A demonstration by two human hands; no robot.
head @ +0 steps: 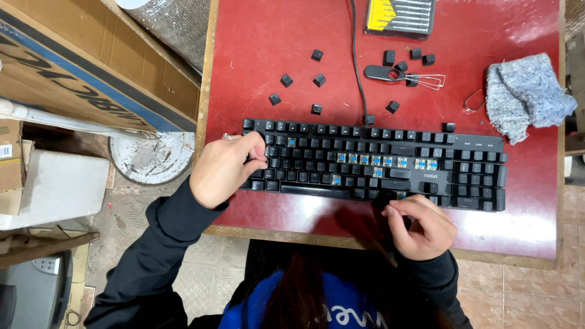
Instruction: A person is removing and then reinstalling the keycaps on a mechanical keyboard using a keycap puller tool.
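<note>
A red table (274,36) over a tiled floor carried a black mechanical keyboard (372,161), several caps already off and blue switches bare.

The left hand (225,170) lay cupped over the keyboard's left end, fingers curled onto the keys, steadying rather than clamping. The right hand (423,228) sat at the near edge, fingertips pinched together at the bottom row (whether on a cap could not be told). The board looked stiff and fairly heavy, best held by its ends; the loose keycaps (301,79) looked light, hard and easily dropped, best gripped by their sides. A wire keycap puller (402,75), screwdriver set (399,15) and grey cloth (527,91) lay behind.
</note>
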